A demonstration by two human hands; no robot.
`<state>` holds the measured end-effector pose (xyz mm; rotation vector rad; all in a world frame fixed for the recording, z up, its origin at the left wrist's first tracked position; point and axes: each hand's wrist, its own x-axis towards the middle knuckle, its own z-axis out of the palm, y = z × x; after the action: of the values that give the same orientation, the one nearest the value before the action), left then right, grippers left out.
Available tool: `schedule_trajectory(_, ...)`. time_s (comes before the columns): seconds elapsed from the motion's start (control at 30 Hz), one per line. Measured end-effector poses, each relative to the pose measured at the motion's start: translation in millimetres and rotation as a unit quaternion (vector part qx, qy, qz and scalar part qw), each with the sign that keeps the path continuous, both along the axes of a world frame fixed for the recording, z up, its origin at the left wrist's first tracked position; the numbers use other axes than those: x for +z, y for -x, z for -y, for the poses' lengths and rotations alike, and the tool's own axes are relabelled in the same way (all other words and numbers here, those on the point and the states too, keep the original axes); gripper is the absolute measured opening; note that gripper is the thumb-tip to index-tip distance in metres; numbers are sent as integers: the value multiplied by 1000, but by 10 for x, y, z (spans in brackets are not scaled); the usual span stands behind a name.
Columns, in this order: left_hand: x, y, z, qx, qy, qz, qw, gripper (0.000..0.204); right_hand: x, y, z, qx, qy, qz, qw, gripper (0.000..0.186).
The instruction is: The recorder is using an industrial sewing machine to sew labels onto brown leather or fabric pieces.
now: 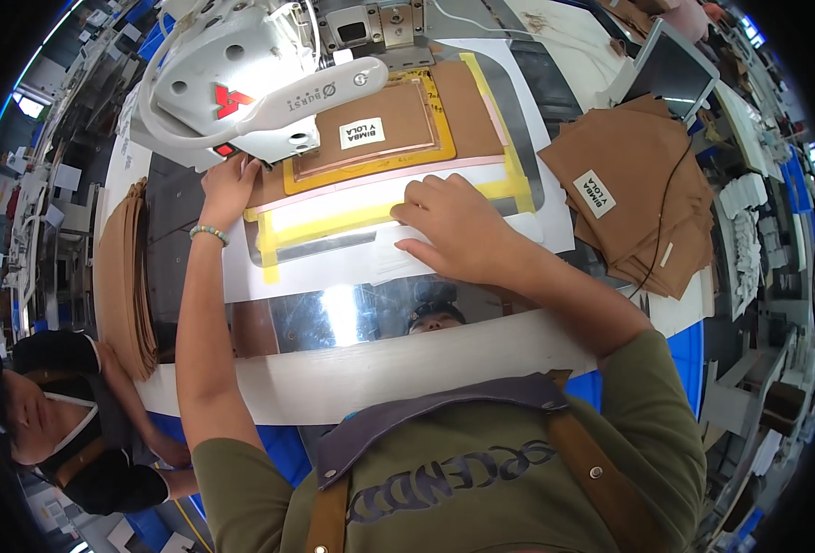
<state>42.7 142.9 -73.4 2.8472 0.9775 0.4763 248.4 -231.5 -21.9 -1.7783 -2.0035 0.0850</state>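
Note:
A brown panel (467, 109) with a white printed label (361, 134) lies under the sewing machine head (242, 74). A yellow-edged rectangular frame (371, 170) surrounds the label. My left hand (230, 189), a beaded bracelet at its wrist, is at the panel's left edge beside the machine head. Its fingers are bent together; what is between them is hidden. My right hand (454, 226) rests over the yellow-taped border (334, 226) of the white template. Its fingers are curled, with the thumb apart, beside a stack of white slips (403, 258).
Brown labelled panels (624, 184) are piled at the right, a dark cord across them. More brown pieces (124, 276) stand at the left table edge. A screen (670, 69) is at the back right. Another person (66, 415) is at the lower left. A reflective metal plate (334, 318) lies nearest me.

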Motion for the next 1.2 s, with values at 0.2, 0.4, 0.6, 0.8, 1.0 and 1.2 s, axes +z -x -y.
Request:
schedule_trajectory(0.2,-142,-246,75,35,-23,-18,999,29,-53,-38,-23,2,-12,-14,1000,27)
schedule_trajectory(0.4,-159,-347,276,-15,-74,104,992,27,-128,-12,-93,14,-38,-43,998,18)
schedule_trajectory(0.6,-128,-428,382,64,-39,183,980,15,7,1,-131,15,-37,-90,995,13)
schedule_trajectory(0.8,-61,-470,173,261,-35,284,922,22,-23,65,-155,6,-77,-94,993,10)
schedule_trajectory(1.0,415,581,451,235,-26,423,875,20,-23,173,-189,28,-68,-90,993,8)
schedule_trajectory(1.2,649,2060,1061,194,14,527,827,31,-62,186,-132,51,-56,-95,993,9)
